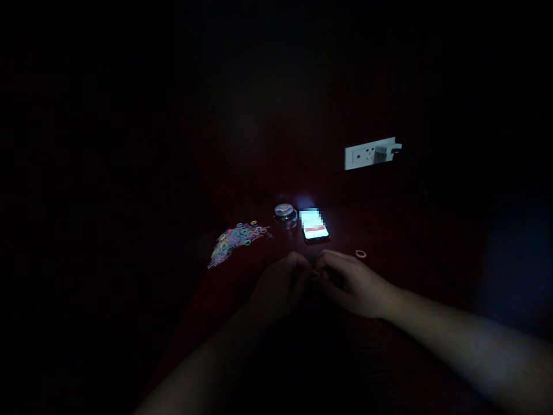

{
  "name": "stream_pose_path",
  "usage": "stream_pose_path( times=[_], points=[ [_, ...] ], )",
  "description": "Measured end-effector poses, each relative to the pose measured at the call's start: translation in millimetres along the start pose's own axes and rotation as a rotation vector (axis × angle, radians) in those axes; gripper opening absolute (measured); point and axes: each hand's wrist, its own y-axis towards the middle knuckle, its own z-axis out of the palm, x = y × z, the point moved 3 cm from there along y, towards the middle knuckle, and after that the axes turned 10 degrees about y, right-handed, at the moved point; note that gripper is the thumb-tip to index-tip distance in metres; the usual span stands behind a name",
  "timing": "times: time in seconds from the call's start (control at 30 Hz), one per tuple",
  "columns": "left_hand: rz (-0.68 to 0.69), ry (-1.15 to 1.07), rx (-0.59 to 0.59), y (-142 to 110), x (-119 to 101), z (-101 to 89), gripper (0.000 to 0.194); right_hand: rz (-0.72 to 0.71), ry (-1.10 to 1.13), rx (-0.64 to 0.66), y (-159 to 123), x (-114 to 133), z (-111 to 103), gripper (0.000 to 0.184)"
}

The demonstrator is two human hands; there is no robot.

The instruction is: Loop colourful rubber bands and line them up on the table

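Note:
In dim light, my left hand [283, 282] and my right hand [352, 282] meet over the dark red table. Fingers of both hands are pinched around a small pinkish rubber band [315, 275], partly hidden between the fingertips. Farther left lies a loose heap of multicoloured rubber bands [239, 241]. One orange-pink rubber band [360, 253] rests apart, just beyond my right hand.
A lit phone [316, 231] lies face up past my hands. Beside it stands a low round container [285, 213] with a patterned top. On the wall is a white socket panel [367, 154] with a plug in its right end. Much of the surroundings is too dark to make out.

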Motion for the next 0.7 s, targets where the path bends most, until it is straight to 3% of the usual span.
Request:
stream_pose_path(
  times=[0.33, 0.7],
  points=[
    [0.034, -0.050, 0.025, -3.2, -3.8, 0.0, 0.015, 0.041, -0.046, -0.067, 1.0, -4.7, 0.2, 0.003],
    [0.106, 0.002, 0.031, -2.1, -3.4, 0.2, 0.016, 0.062, -0.049, -0.036, 0.3, -7.7, 1.4, 0.007]
  ],
)
